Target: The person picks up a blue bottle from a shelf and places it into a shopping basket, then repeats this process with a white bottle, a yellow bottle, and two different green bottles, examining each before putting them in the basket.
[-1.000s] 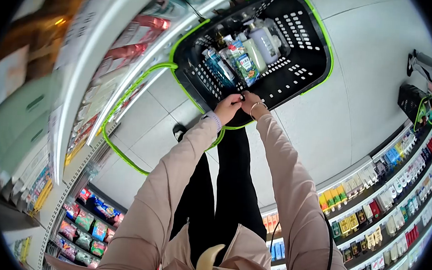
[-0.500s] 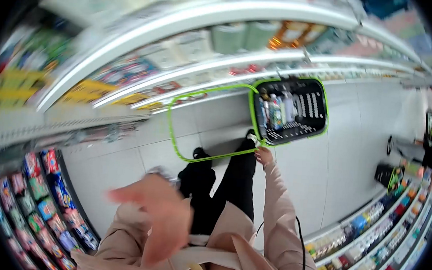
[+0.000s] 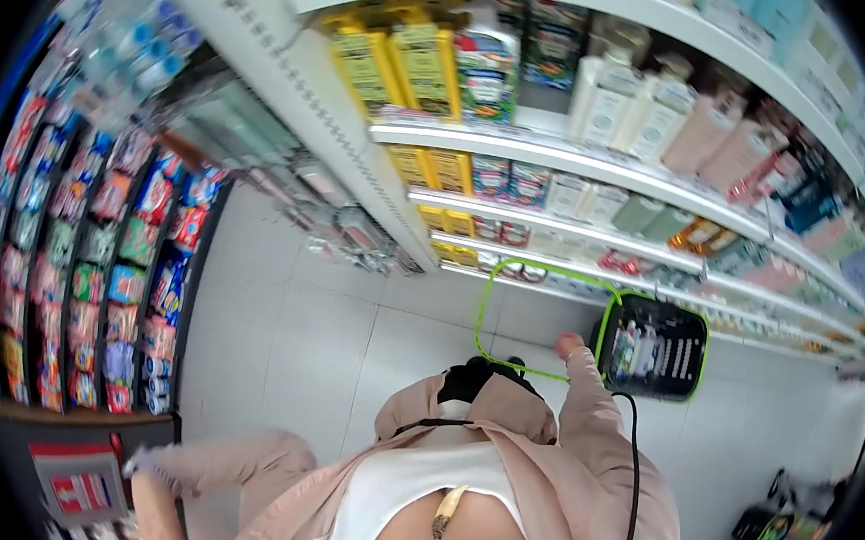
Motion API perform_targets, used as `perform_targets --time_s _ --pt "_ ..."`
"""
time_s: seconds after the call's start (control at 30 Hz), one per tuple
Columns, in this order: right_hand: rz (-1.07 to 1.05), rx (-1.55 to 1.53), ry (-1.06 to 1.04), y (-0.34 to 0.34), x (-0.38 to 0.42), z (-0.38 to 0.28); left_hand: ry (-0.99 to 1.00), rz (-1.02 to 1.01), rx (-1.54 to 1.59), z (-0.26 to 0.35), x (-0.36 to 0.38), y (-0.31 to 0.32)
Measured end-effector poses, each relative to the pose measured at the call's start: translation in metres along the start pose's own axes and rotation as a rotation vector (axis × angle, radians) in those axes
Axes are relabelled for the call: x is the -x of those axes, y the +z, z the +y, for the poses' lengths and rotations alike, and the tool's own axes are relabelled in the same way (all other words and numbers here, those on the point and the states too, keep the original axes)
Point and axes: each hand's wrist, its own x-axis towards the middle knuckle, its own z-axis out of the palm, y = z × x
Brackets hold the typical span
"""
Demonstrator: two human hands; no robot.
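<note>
My right hand (image 3: pixel 570 346) reaches down and forward at the near side of a black shopping basket (image 3: pixel 687 390) with a green rim. The fingers look curled at the basket's green handle (image 3: pixel 480 319), though the wrist covers part of the contact. The handle loop stretches out to the left of the basket. Several bottles and packs (image 3: pixel 634 348) lie inside it. My left hand (image 3: pixel 156 517) is at the bottom left, beyond a pink sleeve and a pale cuff. Only the wrist part shows, and its fingers are out of view.
White shelves (image 3: pixel 541 149) with bottles and yellow boxes (image 3: pixel 434 64) stand ahead. A rack of colourful packs (image 3: pixel 91 276) is on the left, a red-and-white sign (image 3: pixel 81 486) below it. Packs hang on the shelf's end (image 3: pixel 336 213). Another dark basket (image 3: pixel 760 531) is at the lower right.
My view has turned left, so the basket and right hand appear farther right. The blurred left hand has moved from in front of my body to the lower left edge.
</note>
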Motion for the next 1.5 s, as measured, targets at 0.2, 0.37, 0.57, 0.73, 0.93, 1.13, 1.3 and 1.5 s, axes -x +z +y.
perform_targets --time_s 0.2,0.37,0.57,0.73,0.93,1.13,1.3,1.5 --pt "-0.669 -0.982 -0.255 -0.044 0.100 -0.174 -0.118 0.248 0.055 -0.041 0.027 -0.002" --pt "-0.935 -0.820 -0.713 -0.121 0.167 -0.270 -0.225 0.148 0.338 -0.164 0.027 -0.022" --pt "-0.852 -0.678 -0.622 -0.144 0.157 -0.251 -0.769 0.920 0.691 -0.302 0.078 0.035" --pt "-0.691 -0.611 -0.445 -0.123 0.146 -0.224 -0.857 1.789 1.097 -0.387 0.131 0.103" --pt "-0.622 -0.378 -0.423 -0.107 0.133 -0.253 -0.817 2.076 1.308 -0.385 0.161 0.118" --pt "-0.368 -0.188 -0.558 -0.072 0.088 -0.286 -0.740 2.149 1.340 -0.356 0.206 0.113" --pt "0.261 0.192 -1.053 -0.042 0.066 -0.323 -0.760 2.194 1.292 -0.331 0.237 0.100" --pt "0.709 0.345 -1.014 -0.038 0.074 -0.380 -0.701 2.135 1.400 -0.330 0.268 0.088"
